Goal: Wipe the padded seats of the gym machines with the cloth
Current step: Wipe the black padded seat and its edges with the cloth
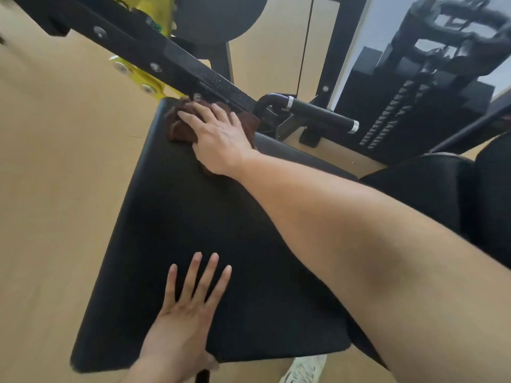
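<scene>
A black padded seat (pixel 171 217) fills the middle of the head view, wide near me and narrow at its far end. A dark brown cloth (pixel 177 120) lies bunched on the seat's far end, just under the black machine arm (pixel 166 59). My right hand (pixel 218 134) presses flat on top of the cloth, arm stretched across the pad. Near the seat's close edge, my left hand (pixel 188 308) rests flat on the pad with fingers spread and nothing in it.
A black handle bar with chrome ends (pixel 318 113) sticks out right of the cloth. A weight stack (pixel 401 111) stands at the back right. Another black pad (pixel 442 189) sits to the right. Yellow brackets (pixel 143 78) hang on the arm. My shoe (pixel 304 369) stands on the tan floor.
</scene>
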`<state>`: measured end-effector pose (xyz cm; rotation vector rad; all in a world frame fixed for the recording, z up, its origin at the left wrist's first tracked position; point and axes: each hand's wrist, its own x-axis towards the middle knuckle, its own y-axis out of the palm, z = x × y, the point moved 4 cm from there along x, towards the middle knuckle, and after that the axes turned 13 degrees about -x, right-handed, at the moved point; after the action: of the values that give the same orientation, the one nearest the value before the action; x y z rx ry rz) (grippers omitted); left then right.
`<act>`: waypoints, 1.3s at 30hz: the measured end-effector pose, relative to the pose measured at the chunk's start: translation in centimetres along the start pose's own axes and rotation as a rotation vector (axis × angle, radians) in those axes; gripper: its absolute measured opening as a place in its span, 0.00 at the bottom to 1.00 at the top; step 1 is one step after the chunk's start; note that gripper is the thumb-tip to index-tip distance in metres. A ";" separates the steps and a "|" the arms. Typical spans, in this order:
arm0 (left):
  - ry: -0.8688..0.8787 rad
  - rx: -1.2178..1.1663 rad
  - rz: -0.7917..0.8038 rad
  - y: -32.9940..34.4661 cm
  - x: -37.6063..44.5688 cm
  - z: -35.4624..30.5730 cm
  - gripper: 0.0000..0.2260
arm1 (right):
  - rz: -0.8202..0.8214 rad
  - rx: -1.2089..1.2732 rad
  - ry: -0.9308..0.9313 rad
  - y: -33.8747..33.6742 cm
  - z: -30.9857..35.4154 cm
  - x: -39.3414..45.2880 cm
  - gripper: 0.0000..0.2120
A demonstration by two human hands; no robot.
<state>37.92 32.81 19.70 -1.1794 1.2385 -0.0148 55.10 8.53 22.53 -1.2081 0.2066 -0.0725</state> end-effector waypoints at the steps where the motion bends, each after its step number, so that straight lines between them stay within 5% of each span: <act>1: -0.037 0.007 0.031 -0.1 -0.2 -0.1 0.66 | 0.010 -0.024 0.047 0.1 -1.9 -1.3 0.31; 7: -0.047 0.058 0.023 -0.8 -1.3 -0.6 0.68 | 0.170 -0.063 0.665 2.0 -15.2 -12.5 0.31; 14: -0.033 0.125 -0.018 -0.5 -1.2 -0.4 0.69 | 0.079 0.002 0.879 3.9 -13.4 -14.9 0.39; 30: 0.058 0.161 -0.134 -0.1 -0.8 -0.2 0.73 | 0.093 -0.055 0.674 13.6 6.4 -36.1 0.44; 35: 0.118 0.136 -0.203 0.0 -1.5 0.2 0.69 | 0.032 0.253 0.697 12.1 8.0 -38.3 0.33; 37: 0.261 0.074 -0.251 0.8 -2.6 -0.3 0.61 | 0.011 0.644 0.752 10.9 8.7 -39.7 0.26; 39: 0.440 -0.261 -0.279 3.2 -5.0 -2.1 0.45 | -0.014 1.141 0.832 9.7 10.3 -40.9 0.26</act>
<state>32.65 35.73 21.33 -1.6291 1.4769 -0.3454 16.55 28.23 21.87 0.0201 0.7597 -0.6215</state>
